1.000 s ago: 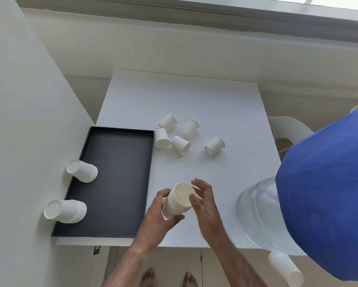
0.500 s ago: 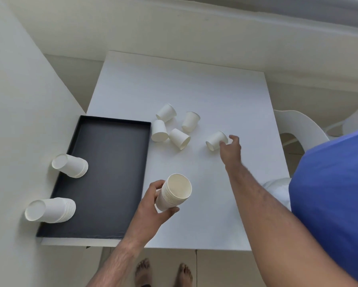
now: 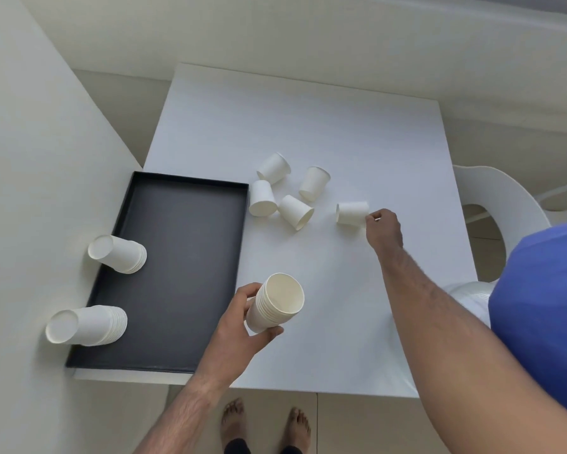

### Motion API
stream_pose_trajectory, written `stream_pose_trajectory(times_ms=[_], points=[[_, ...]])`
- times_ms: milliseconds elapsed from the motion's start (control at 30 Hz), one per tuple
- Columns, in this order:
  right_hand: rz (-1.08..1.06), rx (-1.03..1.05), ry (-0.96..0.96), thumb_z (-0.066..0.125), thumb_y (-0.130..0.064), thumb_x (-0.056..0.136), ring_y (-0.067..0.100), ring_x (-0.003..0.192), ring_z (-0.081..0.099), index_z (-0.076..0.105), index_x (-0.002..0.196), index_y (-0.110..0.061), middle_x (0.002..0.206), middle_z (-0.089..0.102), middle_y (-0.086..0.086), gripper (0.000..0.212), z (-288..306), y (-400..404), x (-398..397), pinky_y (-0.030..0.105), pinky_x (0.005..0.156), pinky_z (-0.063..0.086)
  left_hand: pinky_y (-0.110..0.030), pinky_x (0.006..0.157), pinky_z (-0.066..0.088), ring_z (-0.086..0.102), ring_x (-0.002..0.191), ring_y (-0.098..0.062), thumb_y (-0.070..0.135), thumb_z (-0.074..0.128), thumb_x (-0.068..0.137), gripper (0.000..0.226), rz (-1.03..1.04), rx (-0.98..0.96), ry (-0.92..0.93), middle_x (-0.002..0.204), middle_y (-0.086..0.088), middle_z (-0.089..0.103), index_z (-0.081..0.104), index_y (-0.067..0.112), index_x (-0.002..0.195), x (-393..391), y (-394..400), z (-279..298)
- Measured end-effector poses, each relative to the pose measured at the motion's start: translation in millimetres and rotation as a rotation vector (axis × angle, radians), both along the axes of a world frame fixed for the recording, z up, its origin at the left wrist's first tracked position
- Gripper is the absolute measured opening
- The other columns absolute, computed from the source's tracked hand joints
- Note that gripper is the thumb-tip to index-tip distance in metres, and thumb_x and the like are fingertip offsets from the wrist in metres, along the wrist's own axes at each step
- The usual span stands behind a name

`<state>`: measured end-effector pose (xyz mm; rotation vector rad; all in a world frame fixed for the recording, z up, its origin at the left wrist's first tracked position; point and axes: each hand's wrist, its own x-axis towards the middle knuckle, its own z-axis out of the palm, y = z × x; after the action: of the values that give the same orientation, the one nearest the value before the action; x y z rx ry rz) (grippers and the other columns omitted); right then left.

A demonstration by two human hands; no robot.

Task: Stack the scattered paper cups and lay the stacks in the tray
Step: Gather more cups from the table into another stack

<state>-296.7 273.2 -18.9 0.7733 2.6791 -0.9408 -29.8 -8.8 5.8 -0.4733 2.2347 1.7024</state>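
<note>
Left hand [image 3: 239, 326] grasping a nested stack of white paper cups [image 3: 275, 303] beside the black rectangular tray [image 3: 180, 273]; right hand [image 3: 383, 229] pinching a single overturned white paper cup [image 3: 352, 213]

Illumination: soft, even, bright daylight. Shadows faint. No glare. Wide-angle distortion bends frame edges. Focus slightly soft throughout.

White table [image 3: 308, 119], off-white walls [image 3: 29, 126], white chair [image 3: 505, 198], tiled floor [image 3: 357, 424]

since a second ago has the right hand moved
Yes. The right hand left the held stack and went out across the table, away from the near edge, to grip a lone cup.
</note>
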Motion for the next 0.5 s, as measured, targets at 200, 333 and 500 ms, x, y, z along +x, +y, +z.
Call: stream_pose_trajectory(times_ms=[200, 333, 500], points=[[-0.036, -0.145, 0.174, 0.052, -0.023, 0.106, 0.03, 0.096, 0.065, 0.062, 0.109, -0.011, 0.103, 0.068, 0.004, 0.016, 19.1, -13.2, 23.6, 0.032, 0.075, 0.046, -0.021, 0.096, 0.043, 0.056, 0.129, 0.001, 0.036, 0.092, 0.086, 0.079, 0.007, 0.004, -0.004, 0.133, 0.018, 0.068, 0.044, 0.05, 0.146, 0.6, -2.3, 0.1], [0.031, -0.228, 0.382, 0.052, -0.03, 0.104, 0.011, 0.08, 0.059, 0.059, 0.1, -0.022, 0.089, 0.061, -0.011, 0.011, 47.9, -39.5, 72.7, 0.029, 0.064, 0.041, -0.019, 0.094, 0.043, 0.056, 0.127, 0.005, 0.036, 0.092, 0.085, 0.077, 0.022, 0.013, -0.003, 0.133, 0.019, 0.067, 0.045, 0.051, 0.145, -0.5, -2.1, -0.1], [0.237, -0.282, 0.532, 0.051, -0.035, 0.109, 0.01, 0.074, 0.055, 0.054, 0.1, -0.033, 0.099, 0.057, -0.012, 0.009, 82.0, -69.4, 147.2, 0.015, 0.064, 0.043, -0.019, 0.092, 0.044, 0.057, 0.122, 0.01, 0.036, 0.092, 0.085, 0.075, 0.039, 0.03, -0.014, 0.131, 0.018, 0.067, 0.046, 0.054, 0.142, -1.3, 2.7, 2.4]])
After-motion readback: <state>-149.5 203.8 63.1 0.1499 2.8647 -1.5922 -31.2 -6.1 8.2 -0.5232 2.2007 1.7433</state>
